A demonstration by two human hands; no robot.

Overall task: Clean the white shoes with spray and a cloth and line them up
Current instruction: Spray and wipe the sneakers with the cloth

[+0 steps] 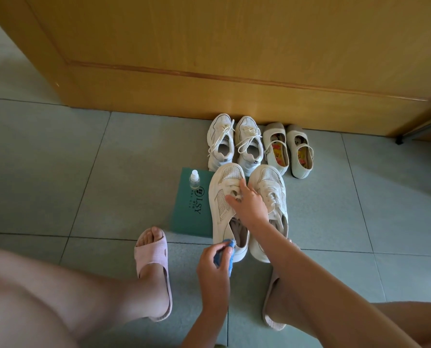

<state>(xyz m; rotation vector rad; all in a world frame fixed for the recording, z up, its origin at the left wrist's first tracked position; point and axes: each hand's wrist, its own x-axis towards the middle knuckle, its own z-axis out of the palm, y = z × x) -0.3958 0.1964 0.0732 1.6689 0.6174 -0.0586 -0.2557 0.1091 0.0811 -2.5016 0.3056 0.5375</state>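
Two large white mesh sneakers stand side by side on the floor, the left one [222, 194] and the right one [276, 189]. My right hand [247, 202] rests on the laces of the left sneaker, fingers spread over its tongue. My left hand [215, 262] grips a blue cloth [225, 254] pressed against the heel of that same sneaker. A small clear spray bottle [194, 180] stands upright on a green booklet [191, 209] just left of the sneakers.
Behind them, against a wooden door [209, 59], stand a smaller pair of white lace-up sneakers [234, 144] and a pair of cream strap shoes [288, 149]. My feet in pink slippers [154, 270] flank the work area on grey tiles.
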